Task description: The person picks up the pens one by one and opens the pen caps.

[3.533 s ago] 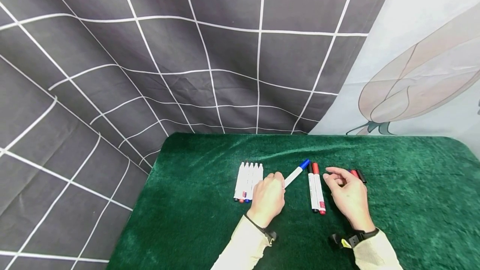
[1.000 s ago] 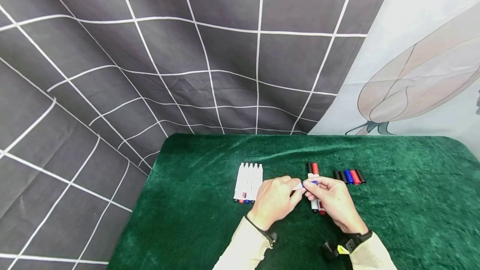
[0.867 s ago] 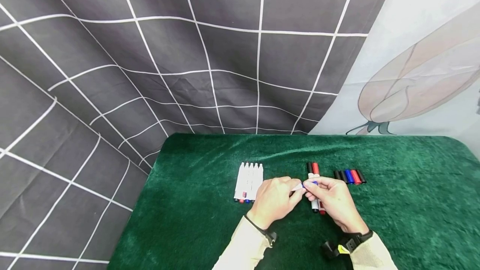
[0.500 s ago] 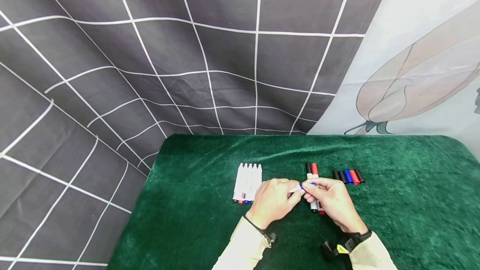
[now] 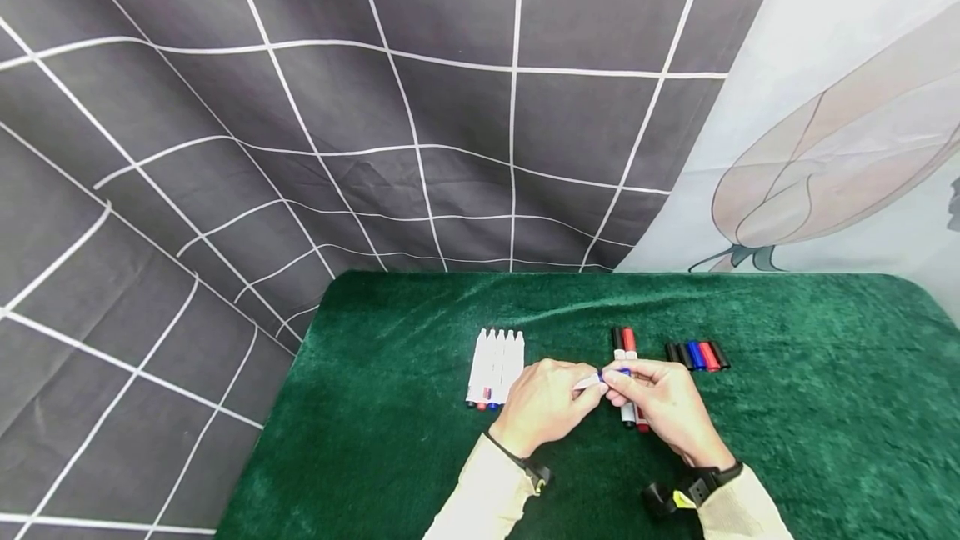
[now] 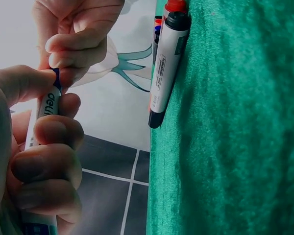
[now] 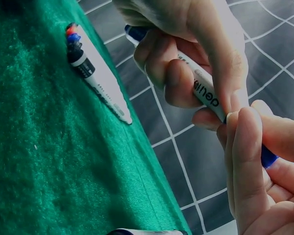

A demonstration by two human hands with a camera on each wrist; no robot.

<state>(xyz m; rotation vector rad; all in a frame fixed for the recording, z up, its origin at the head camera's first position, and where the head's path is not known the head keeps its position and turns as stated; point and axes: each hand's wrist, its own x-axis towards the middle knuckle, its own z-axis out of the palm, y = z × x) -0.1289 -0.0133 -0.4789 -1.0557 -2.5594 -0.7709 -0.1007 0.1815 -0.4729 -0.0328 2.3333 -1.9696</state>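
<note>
My left hand (image 5: 543, 407) grips a white marker (image 7: 203, 88) with its fingers curled round the barrel, which bears dark lettering. The thumb and fingers of my right hand (image 5: 663, 402) pinch the marker's blue cap (image 7: 268, 157), and the fingertips of both hands meet where cap and barrel join, hiding that joint. Just behind and under the right hand lie two capped markers side by side, a black marker (image 6: 166, 68) and a red marker (image 5: 629, 340). To the left, a row of uncapped white markers (image 5: 497, 365) points away from me.
Several loose caps (image 5: 697, 354), black, blue and red, lie in a row right of the capped markers. All rest on a green velvety cloth (image 5: 375, 440). A dark curtain with white grid lines (image 5: 442, 90) hangs behind the table, with a pale printed curtain (image 5: 847, 107) at the right.
Since 3.5 seconds ago, my right hand has come left from beside the loose caps and taken hold of the blue cap. The left hand has drawn the marker lower. The last second shows hardly any movement.
</note>
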